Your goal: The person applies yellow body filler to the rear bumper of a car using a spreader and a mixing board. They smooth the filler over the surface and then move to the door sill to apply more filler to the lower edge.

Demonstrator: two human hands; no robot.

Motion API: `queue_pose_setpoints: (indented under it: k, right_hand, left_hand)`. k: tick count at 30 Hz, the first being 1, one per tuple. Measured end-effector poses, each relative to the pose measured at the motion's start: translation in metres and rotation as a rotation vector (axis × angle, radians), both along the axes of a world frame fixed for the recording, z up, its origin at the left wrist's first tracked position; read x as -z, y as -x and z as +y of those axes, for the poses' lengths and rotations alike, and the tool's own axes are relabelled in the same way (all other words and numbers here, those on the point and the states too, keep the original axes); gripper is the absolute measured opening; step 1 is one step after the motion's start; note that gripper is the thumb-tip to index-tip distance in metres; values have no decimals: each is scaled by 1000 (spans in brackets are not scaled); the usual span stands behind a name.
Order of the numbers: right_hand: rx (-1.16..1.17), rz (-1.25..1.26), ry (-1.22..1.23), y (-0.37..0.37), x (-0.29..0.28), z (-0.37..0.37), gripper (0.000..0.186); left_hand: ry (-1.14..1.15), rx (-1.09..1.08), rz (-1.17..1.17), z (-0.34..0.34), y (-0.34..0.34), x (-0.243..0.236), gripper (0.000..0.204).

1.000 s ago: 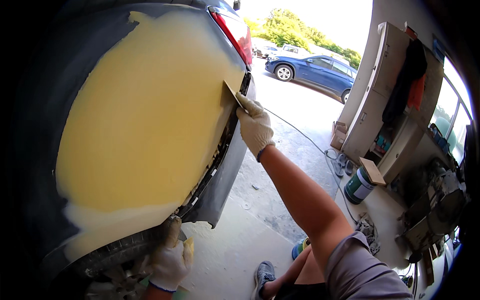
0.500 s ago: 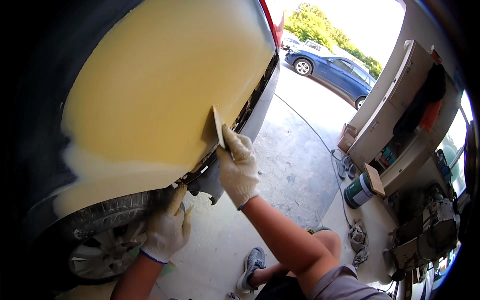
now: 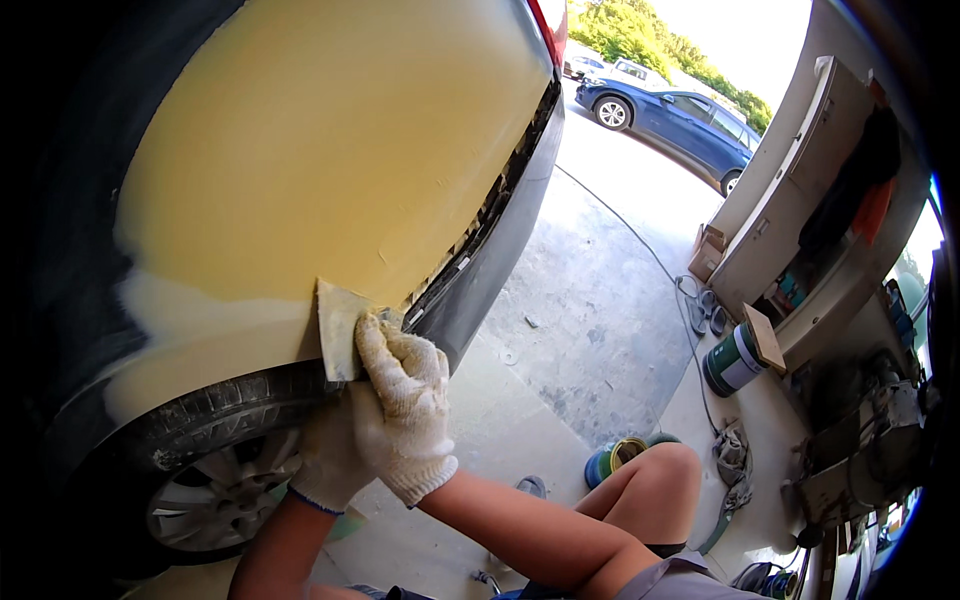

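My right hand point(image 3: 408, 400), in a white knit glove, is closed around a thin pale putty spreader point(image 3: 341, 325). Its blade lies at the lower edge of the car panel point(image 3: 340, 130), just above the wheel arch. Yellow filler covers most of that panel, with a whitish band along the bottom. My left hand point(image 3: 322, 462), also gloved, is below and partly behind the right one, in front of the tyre point(image 3: 215, 412). Its fingers are hidden, so I cannot see whether it holds anything.
Grey bumper point(image 3: 485, 270) borders the panel, with a dark gap between. Right of me are a green bucket with a board on top point(image 3: 735, 360), a cable point(image 3: 640, 240), a crumpled rag point(image 3: 733, 460) and a cabinet point(image 3: 770, 200). An open can point(image 3: 612, 460) stands by my knee. Outside is a blue car point(image 3: 670, 120).
My right hand has brought the spreader down and left, from the panel's edge by the bumper to above the wheel arch. It now overlaps my left hand. The can by my knee has come into view.
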State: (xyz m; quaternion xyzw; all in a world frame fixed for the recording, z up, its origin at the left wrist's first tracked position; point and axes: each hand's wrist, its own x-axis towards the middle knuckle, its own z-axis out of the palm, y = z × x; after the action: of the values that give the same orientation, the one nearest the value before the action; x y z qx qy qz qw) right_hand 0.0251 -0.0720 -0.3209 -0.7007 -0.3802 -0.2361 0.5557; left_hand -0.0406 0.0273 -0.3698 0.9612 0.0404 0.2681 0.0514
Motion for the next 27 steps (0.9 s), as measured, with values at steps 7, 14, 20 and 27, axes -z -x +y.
queue_pose_setpoints:
  k: [7,14,20,27]
  right_hand:
    - [-92,-116,30,12,-2,-25,65]
    - [-160,99,-167,-57,-13,-77,50]
    - [-179,646,-421,-152,-32,-100,29]
    - [-186,749,-436,-204,-28,-124,43]
  left_hand:
    - [75,44,21,2,7,-7,21]
    - [103,86,-32,3,7,-7,31]
    - [161,128,-81,0,0,-9,28]
    - [113,84,-116,0,-2,-3,27]
